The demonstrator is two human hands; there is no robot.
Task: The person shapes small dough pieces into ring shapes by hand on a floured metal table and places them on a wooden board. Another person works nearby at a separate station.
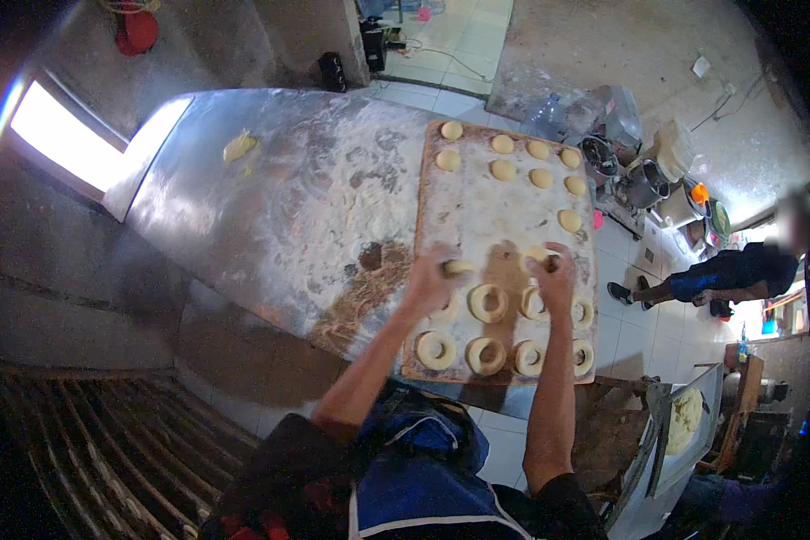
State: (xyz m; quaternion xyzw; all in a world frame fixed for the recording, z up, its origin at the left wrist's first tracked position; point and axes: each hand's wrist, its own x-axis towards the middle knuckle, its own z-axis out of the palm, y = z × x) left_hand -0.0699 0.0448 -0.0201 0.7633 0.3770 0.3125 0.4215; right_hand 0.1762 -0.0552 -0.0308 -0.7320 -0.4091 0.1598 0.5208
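Over a floured wooden board point(504, 213), my left hand point(428, 281) has its fingers closed on a pale piece of dough point(461, 266). Level with it, my right hand point(556, 274) grips another piece of dough point(531, 260); blur and the fingers hide part of both pieces. Just below my hands lie several dough rings, among them one ring point(489, 303) and, in the nearest row, another ring point(436, 350). My forearms cover some of the rings. Round dough balls without holes, such as one ball point(569, 220), sit in rows toward the board's far end.
A metal table point(198, 193) dusted with flour carries the board, and a dough scrap point(239, 147) lies on it. Buckets point(646, 184) and a water bottle point(545, 115) stand beyond the right side. A person point(738, 274) stands at right. A dough-filled container point(686, 421) is at lower right.
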